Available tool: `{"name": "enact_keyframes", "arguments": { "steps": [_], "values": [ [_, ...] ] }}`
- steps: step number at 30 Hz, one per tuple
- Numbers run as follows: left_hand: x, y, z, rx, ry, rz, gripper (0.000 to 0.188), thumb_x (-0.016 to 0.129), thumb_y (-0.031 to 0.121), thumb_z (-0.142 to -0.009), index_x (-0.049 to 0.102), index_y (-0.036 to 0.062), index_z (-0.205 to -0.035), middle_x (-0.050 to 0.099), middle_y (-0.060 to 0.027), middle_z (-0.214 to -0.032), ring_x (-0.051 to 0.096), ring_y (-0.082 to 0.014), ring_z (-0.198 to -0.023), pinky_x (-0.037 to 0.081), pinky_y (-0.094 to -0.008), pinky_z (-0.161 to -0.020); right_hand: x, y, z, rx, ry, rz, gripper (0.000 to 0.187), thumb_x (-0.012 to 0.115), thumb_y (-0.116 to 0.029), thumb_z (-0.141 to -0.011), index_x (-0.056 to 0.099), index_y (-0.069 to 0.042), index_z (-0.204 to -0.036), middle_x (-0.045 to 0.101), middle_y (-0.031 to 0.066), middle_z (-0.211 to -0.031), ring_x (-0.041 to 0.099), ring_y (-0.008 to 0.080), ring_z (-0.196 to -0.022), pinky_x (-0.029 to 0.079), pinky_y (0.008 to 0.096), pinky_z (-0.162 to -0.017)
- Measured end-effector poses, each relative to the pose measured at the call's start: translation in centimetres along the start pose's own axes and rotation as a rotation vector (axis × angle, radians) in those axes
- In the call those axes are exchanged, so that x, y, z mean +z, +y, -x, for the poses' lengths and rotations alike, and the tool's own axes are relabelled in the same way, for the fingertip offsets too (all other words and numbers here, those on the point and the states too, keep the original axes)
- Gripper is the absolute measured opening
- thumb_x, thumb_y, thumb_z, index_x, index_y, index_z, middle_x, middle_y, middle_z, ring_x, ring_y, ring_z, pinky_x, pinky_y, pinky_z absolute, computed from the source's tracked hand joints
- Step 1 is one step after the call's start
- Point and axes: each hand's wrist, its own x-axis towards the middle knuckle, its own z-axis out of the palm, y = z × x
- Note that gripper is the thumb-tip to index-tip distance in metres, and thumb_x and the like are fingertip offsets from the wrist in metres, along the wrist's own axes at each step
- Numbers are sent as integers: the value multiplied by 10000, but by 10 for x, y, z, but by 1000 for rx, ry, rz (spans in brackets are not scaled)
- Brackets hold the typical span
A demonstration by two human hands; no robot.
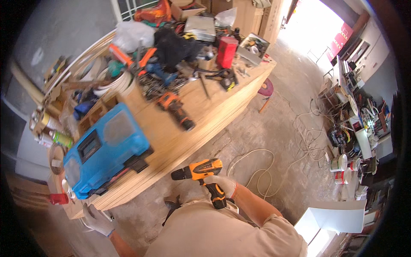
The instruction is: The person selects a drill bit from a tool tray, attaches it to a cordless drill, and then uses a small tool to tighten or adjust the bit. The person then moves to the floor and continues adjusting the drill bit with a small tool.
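In my right hand, which wears a white glove, is an orange and black cordless drill. It is held in front of my body with its chuck toward the left and its battery low. My left hand, also gloved, hangs by the near left corner of the wooden workbench, fingers stretched out. Whether it touches the edge I cannot tell. Closest to it on the bench lies a blue plastic tool case. A second orange and black power tool rests on the bench beyond the case.
Hand tools, orange-handled cutters, a red box and bags crowd the bench's far side. Spray cans stand behind the case. A pale cable loops across the floor. Cluttered shelves and buckets line the right.
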Motion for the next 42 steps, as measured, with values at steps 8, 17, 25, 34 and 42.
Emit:
{"name": "enact_keyframes", "arguments": {
  "steps": [8,17,25,34,42],
  "values": [
    [108,279,116,349,-293,499,310,604,58,-1116,670,-88,-1382,741,-157,-1170,700,-193,-927,598,-318,-832,-184,-61,84,-357,558,537,361,786,-196,-954,724,-35,-1272,737,20,-898,678,117,-745,559,308,-675],
    [232,507,160,639,-722,544,213,678,3,-1065,712,-47,-1269,744,-93,-1078,716,-158,-918,595,-308,-827,-351,-36,112,-364,989,618,287,743,-220,-914,760,-47,-1143,781,111,-887,761,253,-809,585,405,-741],
    [374,746,151,976,-971,553,226,754,32,-1007,725,-40,-1220,767,-176,-1060,783,-290,-972,599,-362,-856,-550,123,131,231,893,1518,285,683,-340,-964,802,-169,-1157,815,153,-1220,782,375,-1111,635,477,-884],
    [544,918,157,1243,-1176,93,306,651,274,-1019,773,34,-1164,768,-216,-1113,741,-420,-1053,585,-487,-932,-573,97,160,629,957,422,256,681,-364,-1000,758,-141,-1101,798,97,-1014,776,314,-980,594,470,-837],
    [643,921,211,1251,-1289,-185,275,667,278,-981,791,63,-1101,740,-182,-1067,730,-399,-1035,584,-486,-926,-742,-59,144,555,771,662,215,725,-306,-968,757,-136,-1097,782,68,-1011,762,279,-936,589,466,-796]
  ]
}}
